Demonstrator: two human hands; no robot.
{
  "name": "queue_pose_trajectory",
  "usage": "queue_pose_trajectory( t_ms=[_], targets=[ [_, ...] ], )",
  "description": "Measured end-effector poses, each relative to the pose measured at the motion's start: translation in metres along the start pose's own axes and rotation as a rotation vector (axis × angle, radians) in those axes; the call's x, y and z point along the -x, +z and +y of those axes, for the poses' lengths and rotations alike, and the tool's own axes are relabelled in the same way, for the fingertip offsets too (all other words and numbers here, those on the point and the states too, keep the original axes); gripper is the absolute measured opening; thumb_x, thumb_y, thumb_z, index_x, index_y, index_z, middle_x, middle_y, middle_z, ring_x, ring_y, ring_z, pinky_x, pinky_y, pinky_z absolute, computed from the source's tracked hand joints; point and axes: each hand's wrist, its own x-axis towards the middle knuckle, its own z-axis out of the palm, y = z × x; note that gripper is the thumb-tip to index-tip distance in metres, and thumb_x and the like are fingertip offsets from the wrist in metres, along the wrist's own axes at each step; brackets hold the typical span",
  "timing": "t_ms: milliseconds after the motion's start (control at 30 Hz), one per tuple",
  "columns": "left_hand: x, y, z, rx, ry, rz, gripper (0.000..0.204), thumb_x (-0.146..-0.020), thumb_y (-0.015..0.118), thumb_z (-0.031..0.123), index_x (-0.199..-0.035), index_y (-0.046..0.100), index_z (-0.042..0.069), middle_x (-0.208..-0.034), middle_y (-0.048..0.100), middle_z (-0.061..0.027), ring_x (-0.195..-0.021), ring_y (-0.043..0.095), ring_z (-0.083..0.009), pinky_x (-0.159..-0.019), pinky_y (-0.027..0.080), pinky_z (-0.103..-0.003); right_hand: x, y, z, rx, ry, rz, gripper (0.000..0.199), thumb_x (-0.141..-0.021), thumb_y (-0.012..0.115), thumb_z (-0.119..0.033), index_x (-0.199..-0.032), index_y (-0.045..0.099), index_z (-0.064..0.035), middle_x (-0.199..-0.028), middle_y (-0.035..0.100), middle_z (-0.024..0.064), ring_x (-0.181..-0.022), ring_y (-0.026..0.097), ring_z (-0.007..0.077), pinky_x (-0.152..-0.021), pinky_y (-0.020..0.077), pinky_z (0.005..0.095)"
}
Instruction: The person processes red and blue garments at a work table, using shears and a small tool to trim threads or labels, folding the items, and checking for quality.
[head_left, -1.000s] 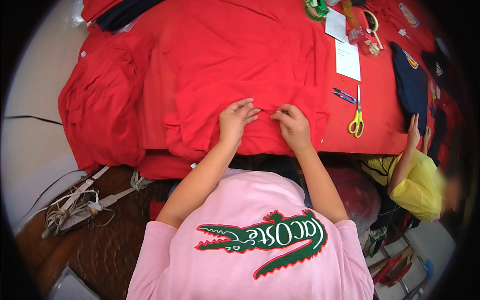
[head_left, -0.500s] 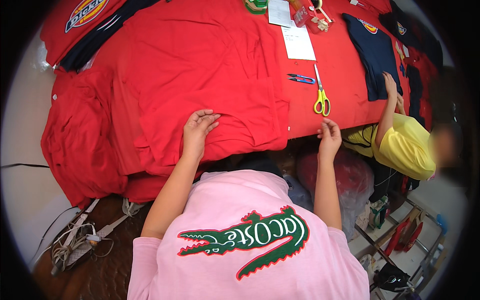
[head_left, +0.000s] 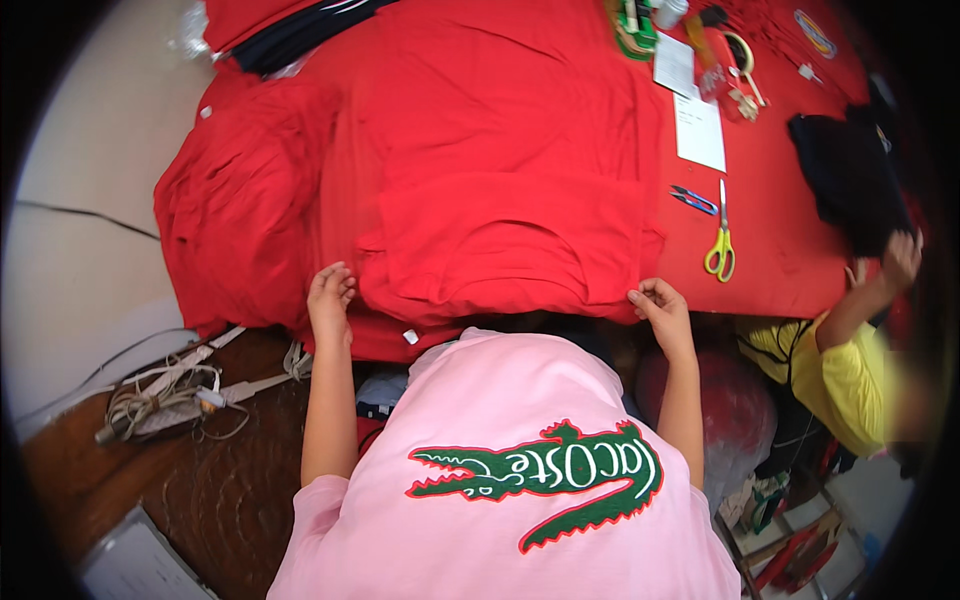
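Observation:
A red T-shirt (head_left: pixel 512 240) lies flat before me on a stack of red cloth, its curved neckline toward me. My right hand (head_left: pixel 664 308) pinches the shirt's near right corner between thumb and fingertips. Just off the shirt's left side is my left hand (head_left: pixel 331 292), its fingers loosely bent and apart with nothing seen in them. A small white tag (head_left: pixel 410 337) shows at the near edge of the cloth, between that hand and my body.
A red garment heap (head_left: pixel 240 200) hangs over the table's left side. Yellow-handled scissors (head_left: pixel 720 245), blue thread snips (head_left: pixel 694 199) and paper sheets (head_left: pixel 700 130) lie to the right. Farther right, a co-worker in yellow (head_left: pixel 850 375) reaches toward a dark garment (head_left: pixel 850 175). Cables (head_left: pixel 150 405) lie low left.
My left hand has moved left, off the shirt. My right hand has come from beside the scissors to the shirt's corner. The shirt's neckline now lies spread at the near edge.

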Motion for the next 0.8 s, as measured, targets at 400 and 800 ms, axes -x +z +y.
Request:
queue_pose_trajectory(
  t_ms=[400,800],
  targets=[
    [0.048,0.052,0.021,-0.591,-0.033,-0.577,0.017,-0.097,0.076,0.017,-0.097,0.066,0.003,-0.064,0.052,0.0042,-0.057,0.052,-0.0073,-0.06,0.046,-0.027,-0.03,-0.006,-0.117,0.196,0.1,-0.581,0.017,-0.097,0.075,-0.02,-0.097,0.072,-0.0031,-0.086,0.077,0.0067,-0.077,0.07,0.0141,-0.077,0.0556,0.0296],
    [-0.034,0.062,0.018,-0.402,0.43,-0.388,0.058,-0.091,0.081,0.013,-0.145,0.06,0.005,-0.145,0.061,-0.0167,-0.136,0.057,-0.0273,-0.115,0.043,-0.038,-0.112,0.0,-0.093,0.276,-0.501,0.273,0.041,-0.092,0.078,-0.012,-0.13,0.066,0.0,-0.119,0.072,0.0114,-0.107,0.069,0.0204,-0.088,0.0551,0.032]
  ],
)
